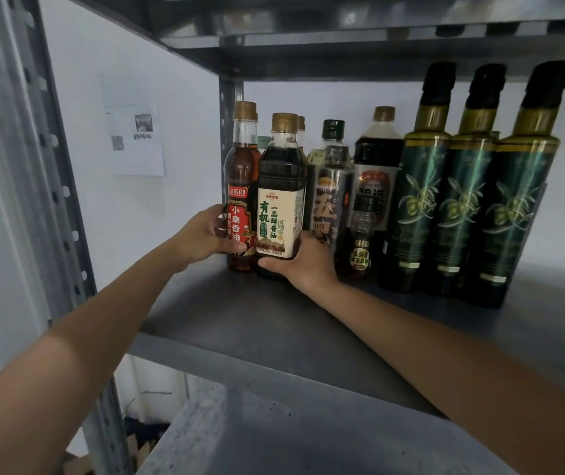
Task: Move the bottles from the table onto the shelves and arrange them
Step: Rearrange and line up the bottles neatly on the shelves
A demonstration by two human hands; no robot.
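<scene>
Middle shelf, read left to right.

1. Notice sheet (137,142): on the wall beyond the rack's upright post (51,186).
2. Left hand (205,238): fingers curled round the lower body of the red-label sesame oil bottle (241,207), thumb across the label. The bottle is upright at the left end of the row, and its base appears to be down on the shelf board (274,320).
3. Cream-label soy sauce bottle (281,207): upright, touching the sesame oil bottle, label facing out. The right hand (303,264) grips its base, thumb laid under the label. Whether the base is fully seated cannot be told.
4. Green-capped dark bottle (329,186) and gold-capped dark bottle (375,173): standing further back.
5. Small sesame oil bottle (359,241): in front of those two.
6. Three olive oil bottles (418,200) (462,200) (517,207): standing close together at the right.

Step in hand, as judged: placing a pair of bottles at the row's left end. The table is out of view, so what remains to be moved cannot be told.

Next move calls for: seating both bases flat, pressing the pair in line with the neighbouring bottles with labels forward, then loosening each grip without tipping the tall, narrow bottles.
</scene>
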